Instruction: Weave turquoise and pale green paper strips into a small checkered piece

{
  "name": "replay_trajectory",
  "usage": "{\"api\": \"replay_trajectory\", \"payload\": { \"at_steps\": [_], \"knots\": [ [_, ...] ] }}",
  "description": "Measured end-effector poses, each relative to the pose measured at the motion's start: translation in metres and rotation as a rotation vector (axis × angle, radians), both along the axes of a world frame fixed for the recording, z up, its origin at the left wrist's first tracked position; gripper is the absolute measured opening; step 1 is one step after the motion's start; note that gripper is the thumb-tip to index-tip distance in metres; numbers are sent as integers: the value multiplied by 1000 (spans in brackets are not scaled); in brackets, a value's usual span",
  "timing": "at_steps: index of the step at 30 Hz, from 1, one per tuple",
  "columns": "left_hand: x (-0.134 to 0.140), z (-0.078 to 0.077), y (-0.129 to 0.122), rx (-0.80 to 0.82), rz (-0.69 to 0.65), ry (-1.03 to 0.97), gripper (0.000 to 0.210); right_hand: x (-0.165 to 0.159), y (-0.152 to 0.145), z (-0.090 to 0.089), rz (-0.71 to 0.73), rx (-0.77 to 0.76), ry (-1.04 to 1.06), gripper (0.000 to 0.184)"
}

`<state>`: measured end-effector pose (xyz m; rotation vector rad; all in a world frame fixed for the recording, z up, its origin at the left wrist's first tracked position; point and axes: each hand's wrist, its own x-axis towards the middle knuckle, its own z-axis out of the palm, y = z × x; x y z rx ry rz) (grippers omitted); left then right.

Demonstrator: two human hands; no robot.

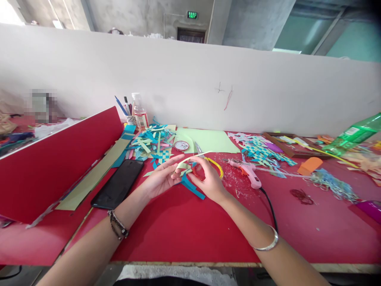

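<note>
Between my two hands, above the red table, is a small weave of pale green and blue paper strips (183,166). My left hand (163,174) grips its left side, fingers curled around the pale green part. My right hand (210,180) pinches the right side, with a blue strip end (193,187) hanging below. One long pale green strip arcs up over the fingers. Just behind my right hand lie scissors with yellow and red handles (218,166), partly covered by it. A round white tape roll or dial (181,145) rests behind my hands.
A black phone (118,183) and long paper strips (95,171) lie left, beside a red partition (59,163). Loose strips (151,139) are heaped behind. On the right are a pink glue gun (248,171) with a cord, woven pieces (258,151) and a green bottle (354,135).
</note>
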<state>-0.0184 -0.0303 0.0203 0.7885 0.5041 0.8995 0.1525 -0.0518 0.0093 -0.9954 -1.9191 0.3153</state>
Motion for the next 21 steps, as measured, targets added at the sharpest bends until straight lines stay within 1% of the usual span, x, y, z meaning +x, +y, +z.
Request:
{"api": "replay_trajectory", "payload": {
  "at_steps": [4, 7, 11, 14, 16, 18, 20, 21],
  "knots": [
    [-1, 0, 0, -1, -10, -37, 35, 3, 1, 0, 1, 59, -120, 39],
    [-2, 0, 1, -11, -20, -85, 36, 3, 3, -2, -32, 63, -143, 40],
    [-1, -1, 1, -9, -31, -93, 33, -1, 7, -4, -59, 5, -107, 38],
    [0, -2, 1, 1, -21, -77, 33, -4, 8, -3, -57, -71, -11, 36],
    [0, -2, 2, -5, -19, -68, 31, -6, 7, -2, -13, -120, 73, 38],
    [0, -2, 2, -14, -20, -66, 30, -7, 7, -2, 58, -173, 142, 45],
    [0, -2, 2, -22, -14, -72, 29, -9, 6, -3, 129, -235, 180, 51],
    [-1, -2, 2, -25, -8, -75, 28, -9, 5, -3, 149, -261, 189, 50]
  ]
}}
